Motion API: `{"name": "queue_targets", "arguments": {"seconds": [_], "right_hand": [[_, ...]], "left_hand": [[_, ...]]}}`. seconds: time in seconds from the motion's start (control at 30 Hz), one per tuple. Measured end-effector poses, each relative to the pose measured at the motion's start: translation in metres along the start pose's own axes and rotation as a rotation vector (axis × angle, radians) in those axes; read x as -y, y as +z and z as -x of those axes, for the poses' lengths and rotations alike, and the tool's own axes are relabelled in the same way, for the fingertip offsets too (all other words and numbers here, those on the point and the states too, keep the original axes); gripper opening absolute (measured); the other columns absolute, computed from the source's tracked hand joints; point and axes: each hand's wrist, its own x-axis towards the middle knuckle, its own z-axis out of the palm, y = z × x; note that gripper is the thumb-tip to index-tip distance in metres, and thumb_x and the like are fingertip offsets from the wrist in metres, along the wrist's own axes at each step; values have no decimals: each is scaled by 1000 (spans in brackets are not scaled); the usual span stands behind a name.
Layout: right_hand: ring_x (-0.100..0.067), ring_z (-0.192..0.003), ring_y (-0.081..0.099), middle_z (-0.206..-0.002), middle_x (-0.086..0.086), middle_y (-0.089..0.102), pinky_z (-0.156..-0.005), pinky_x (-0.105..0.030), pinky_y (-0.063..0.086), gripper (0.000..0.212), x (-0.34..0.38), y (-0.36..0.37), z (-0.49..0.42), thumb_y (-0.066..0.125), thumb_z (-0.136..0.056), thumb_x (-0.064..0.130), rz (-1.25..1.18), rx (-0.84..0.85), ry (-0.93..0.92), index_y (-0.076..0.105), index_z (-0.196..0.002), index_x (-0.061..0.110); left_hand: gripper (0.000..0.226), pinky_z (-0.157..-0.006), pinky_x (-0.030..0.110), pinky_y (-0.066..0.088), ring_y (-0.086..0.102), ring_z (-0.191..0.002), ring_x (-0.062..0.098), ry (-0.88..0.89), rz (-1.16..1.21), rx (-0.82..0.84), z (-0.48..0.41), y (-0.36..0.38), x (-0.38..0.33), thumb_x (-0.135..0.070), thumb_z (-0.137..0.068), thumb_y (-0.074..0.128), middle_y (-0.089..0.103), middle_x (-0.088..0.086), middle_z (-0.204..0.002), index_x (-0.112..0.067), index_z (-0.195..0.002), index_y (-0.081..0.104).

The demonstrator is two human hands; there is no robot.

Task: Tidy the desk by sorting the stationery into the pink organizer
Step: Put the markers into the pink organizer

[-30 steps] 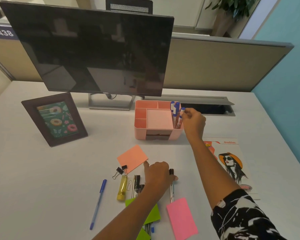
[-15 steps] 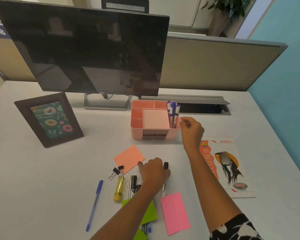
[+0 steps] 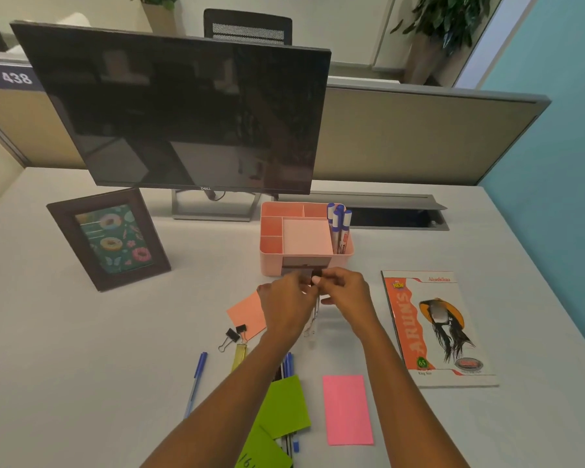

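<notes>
Nearest to me, two green sticky notes (image 3: pixel 284 405) overlap at the near edge of the pale surface (image 3: pixel 81 366), covering most of a small bundle of pens (image 3: pixel 288 363). A pink sticky note (image 3: pixel 348 409) lies flat just to their right. To the left a blue pen (image 3: pixel 195 383) lies by itself, pointing away from me.

A little farther, a yellow highlighter (image 3: pixel 238 357), two black binder clips (image 3: pixel 232 336) and an orange sticky note (image 3: pixel 245 314) sit close together.

Above these, my hands meet over the middle of the surface. My left hand (image 3: pixel 284 309) has its fingers curled round a black-capped pen (image 3: pixel 315 310), whose clear barrel hangs down between the hands. My right hand (image 3: pixel 348 292) pinches the pen's black cap between thumb and fingertips, the other fingers loosely bent. The pen is lifted off the surface, just in front of the organizer.

To the right lies a notebook (image 3: pixel 436 327) with an orange cover.

The pink organizer (image 3: pixel 274 261) stands just beyond my hands. Four blue-capped markers (image 3: pixel 339 224) stand upright in its right compartment, and a small drawer faces me.

Far left, a dark picture frame (image 3: pixel 108 238) leans upright. Behind the organizer stands a dark monitor (image 3: pixel 183 113), and beyond it a beige partition (image 3: pixel 402 140).
</notes>
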Motion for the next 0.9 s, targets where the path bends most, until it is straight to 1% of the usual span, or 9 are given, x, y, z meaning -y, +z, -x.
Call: {"name": "queue_targets", "arguments": {"seconds": [0.1, 0.17, 0.3, 0.33, 0.47, 0.57, 0.7, 0.77, 0.9], "right_hand": [[-19, -83, 68, -100, -6, 71, -69, -22, 55, 24, 11, -2, -4, 68, -85, 21, 24, -11, -43, 67, -108, 12], [-20, -87, 68, -103, -6, 70, -72, -22, 54, 26, 19, -6, -9, 68, -85, 20, 24, -69, -89, 67, -110, 12], [-11, -81, 67, -97, 0, 69, -67, -13, 51, 26, 47, -24, -22, 67, -85, 18, -53, -196, -158, 66, -111, 11], [-10, -80, 67, -94, 2, 68, -66, -14, 53, 25, 54, -30, -26, 67, -85, 19, -64, -220, -184, 66, -110, 12], [-14, -85, 69, -93, -4, 70, -72, -30, 58, 21, 71, -50, -45, 66, -87, 21, -117, -352, -257, 66, -105, 11], [-16, -90, 69, -99, -6, 71, -74, -30, 58, 24, 73, -53, -60, 65, -88, 23, -68, -457, -265, 66, -109, 10], [-13, -90, 62, -103, -7, 69, -74, -31, 57, 26, 63, -43, -65, 62, -89, 24, 52, -460, -238, 64, -111, 9], [-13, -89, 59, -107, -8, 68, -75, -29, 52, 26, 58, -38, -65, 61, -90, 23, 104, -456, -207, 63, -111, 8], [-22, -99, 63, -113, -10, 67, -73, -25, 45, 28, 45, -28, -67, 61, -90, 22, 198, -441, -127, 63, -114, 8]], "left_hand": [[20, -82, 30, 26, 65, -86, 9, 57, 58, -17, -1, -3, 2, -42, -89, 60, 73, -11, -91, -27, -99, 68], [16, -84, 31, 29, 65, -84, 9, 61, 92, -24, -4, -6, 4, -39, -89, 62, 73, -12, -90, -28, -99, 69], [8, -90, 34, 30, 64, -84, 12, 8, 71, -38, -9, -13, 20, -31, -90, 63, 72, -11, -91, -27, -96, 67], [8, -89, 33, 28, 64, -84, 12, -5, 56, -37, -8, -15, 26, -31, -91, 62, 71, -12, -91, -27, -95, 67], [9, -89, 33, 29, 64, -85, 8, -40, -35, -24, -3, -16, 50, -31, -91, 60, 72, -14, -90, -30, -95, 68], [14, -91, 35, 34, 64, -87, 8, -53, -123, 15, 1, -14, 62, -27, -91, 57, 73, -14, -92, -31, -95, 70], [18, -92, 36, 35, 61, -92, 12, -13, -229, 70, 6, -11, 73, -24, -91, 55, 72, -12, -98, -32, -97, 70], [19, -95, 36, 33, 60, -95, 13, 4, -235, 88, 8, -10, 75, -23, -92, 55, 71, -12, -99, -31, -98, 71], [19, -97, 34, 29, 60, -95, 11, 38, -236, 135, 16, -11, 82, -28, -93, 54, 71, -13, -100, -33, -98, 71]]}}
